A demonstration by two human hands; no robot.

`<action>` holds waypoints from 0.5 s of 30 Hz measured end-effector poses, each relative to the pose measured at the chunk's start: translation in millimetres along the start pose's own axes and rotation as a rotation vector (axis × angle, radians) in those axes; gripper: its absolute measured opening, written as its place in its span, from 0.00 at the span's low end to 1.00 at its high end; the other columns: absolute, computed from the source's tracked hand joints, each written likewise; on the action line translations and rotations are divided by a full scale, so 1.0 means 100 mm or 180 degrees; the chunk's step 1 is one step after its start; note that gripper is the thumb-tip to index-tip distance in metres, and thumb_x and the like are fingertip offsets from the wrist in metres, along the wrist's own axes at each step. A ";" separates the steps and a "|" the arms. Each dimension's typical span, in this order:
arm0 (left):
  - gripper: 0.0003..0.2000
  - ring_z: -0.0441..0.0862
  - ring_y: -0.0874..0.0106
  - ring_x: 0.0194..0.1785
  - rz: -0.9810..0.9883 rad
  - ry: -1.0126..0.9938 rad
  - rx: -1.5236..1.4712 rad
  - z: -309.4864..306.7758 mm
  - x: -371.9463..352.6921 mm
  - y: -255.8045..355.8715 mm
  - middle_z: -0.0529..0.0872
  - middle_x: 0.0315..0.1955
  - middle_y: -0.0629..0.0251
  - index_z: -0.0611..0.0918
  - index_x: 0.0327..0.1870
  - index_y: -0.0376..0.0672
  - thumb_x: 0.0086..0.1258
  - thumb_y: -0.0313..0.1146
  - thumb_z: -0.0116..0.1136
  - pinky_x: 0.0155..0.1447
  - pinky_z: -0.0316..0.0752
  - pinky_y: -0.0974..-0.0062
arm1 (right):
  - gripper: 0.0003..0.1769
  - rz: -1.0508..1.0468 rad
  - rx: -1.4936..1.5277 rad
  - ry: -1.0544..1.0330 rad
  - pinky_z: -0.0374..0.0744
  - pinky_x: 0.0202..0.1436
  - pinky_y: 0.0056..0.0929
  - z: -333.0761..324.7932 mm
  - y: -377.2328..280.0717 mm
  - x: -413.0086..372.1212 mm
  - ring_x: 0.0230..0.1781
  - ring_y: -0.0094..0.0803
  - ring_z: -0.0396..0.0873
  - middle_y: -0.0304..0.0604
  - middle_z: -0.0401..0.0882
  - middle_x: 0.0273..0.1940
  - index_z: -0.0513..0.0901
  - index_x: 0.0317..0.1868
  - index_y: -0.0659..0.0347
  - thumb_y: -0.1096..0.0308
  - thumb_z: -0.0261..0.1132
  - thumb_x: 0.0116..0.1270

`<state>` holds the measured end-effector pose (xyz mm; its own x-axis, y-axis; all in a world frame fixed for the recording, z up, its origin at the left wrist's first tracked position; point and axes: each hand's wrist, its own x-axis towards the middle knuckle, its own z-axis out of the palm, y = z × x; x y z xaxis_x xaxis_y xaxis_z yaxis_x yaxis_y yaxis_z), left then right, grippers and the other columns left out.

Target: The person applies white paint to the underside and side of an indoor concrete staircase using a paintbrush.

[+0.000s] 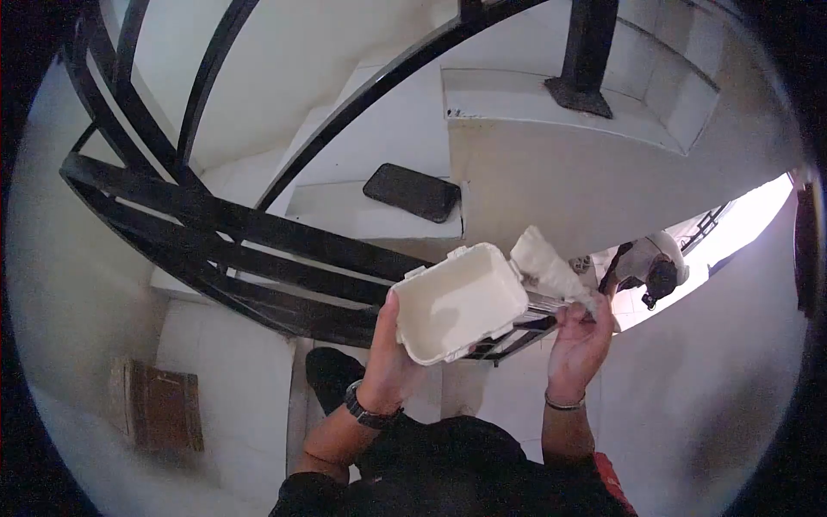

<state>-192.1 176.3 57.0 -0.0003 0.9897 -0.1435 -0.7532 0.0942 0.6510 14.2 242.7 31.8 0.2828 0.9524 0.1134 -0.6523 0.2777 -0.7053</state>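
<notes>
A white rectangular plastic container (461, 303) with side clips and rounded corners is tilted so that its bare inside shows; no lid is on it. My left hand (388, 366) grips it by its left side, thumb along the rim. In my right hand (582, 349) a crumpled white cloth (547, 263) is pinched between the fingers. The cloth's upper end stands up close beside the container's right wall.
A black metal stair railing (319, 250) curves just beyond the container. On a white stair step (379, 226) lies a dark flat phone-like slab (412, 193). Another person (652, 263) is bent over at the lower right, near a bright opening. A brown box-like object (164, 405) stands at left.
</notes>
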 end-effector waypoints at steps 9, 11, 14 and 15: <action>0.30 0.72 0.59 0.62 0.0102 -0.0243 -0.0049 0.15 0.12 0.21 0.68 0.63 0.57 0.60 0.68 0.46 0.73 0.58 0.32 0.56 0.75 0.50 | 0.11 -0.0829 0.0231 0.0297 0.74 0.44 0.27 0.34 -0.01 0.21 0.32 0.23 0.72 0.35 0.73 0.41 0.75 0.46 0.62 0.63 0.55 0.71; 0.30 0.72 0.58 0.62 0.0157 -0.0213 -0.0077 0.14 0.13 0.21 0.68 0.63 0.57 0.60 0.68 0.46 0.73 0.58 0.32 0.56 0.76 0.50 | 0.11 -0.1105 0.0160 0.0315 0.74 0.43 0.27 0.49 -0.04 0.21 0.31 0.24 0.72 0.36 0.73 0.40 0.75 0.45 0.62 0.64 0.54 0.71; 0.33 0.71 0.51 0.62 0.0109 -0.0101 0.0051 0.09 0.09 0.24 0.68 0.64 0.55 0.60 0.68 0.48 0.71 0.62 0.31 0.53 0.75 0.46 | 0.09 -0.1499 -0.0447 0.0427 0.74 0.39 0.29 0.64 0.00 0.17 0.30 0.24 0.71 0.37 0.73 0.35 0.74 0.43 0.62 0.65 0.54 0.70; 0.33 0.71 0.51 0.62 0.0090 -0.0103 0.0040 0.26 0.12 0.14 0.68 0.64 0.55 0.60 0.68 0.48 0.71 0.62 0.31 0.53 0.75 0.45 | 0.09 -0.1510 -0.0353 0.0421 0.74 0.37 0.30 0.56 -0.16 0.27 0.30 0.24 0.70 0.38 0.72 0.34 0.74 0.42 0.62 0.65 0.53 0.70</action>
<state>-185.9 191.9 83.8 0.0000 0.9949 -0.1007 -0.7449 0.0672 0.6638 -7.7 270.7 85.4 0.6214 0.6985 0.3549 -0.3536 0.6543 -0.6685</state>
